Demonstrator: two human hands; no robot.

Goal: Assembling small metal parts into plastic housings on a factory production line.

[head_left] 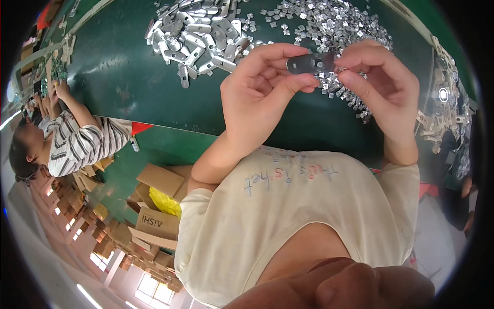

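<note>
Over the green table, my left hand (262, 85) grips a flat metal plate (302, 64) with a rounded end and small cut-outs. Its thumb is below the plate and its fingers are above and behind. My right hand (383, 82) pinches a small shiny metal piece (340, 70) against the plate's right end; fingertips partly hide it. Behind my left hand lies a pile of similar oblong metal plates (198, 33). A heap of small square metal pieces (339, 31) spreads beyond and beneath my right hand.
The green tabletop (123, 67) runs off to the left, where a co-worker in a striped top (77, 141) handles green parts. An open cardboard box (157, 224) with a yellow bag stands on the floor at my left. Pale metal parts (445, 92) lie at the far right.
</note>
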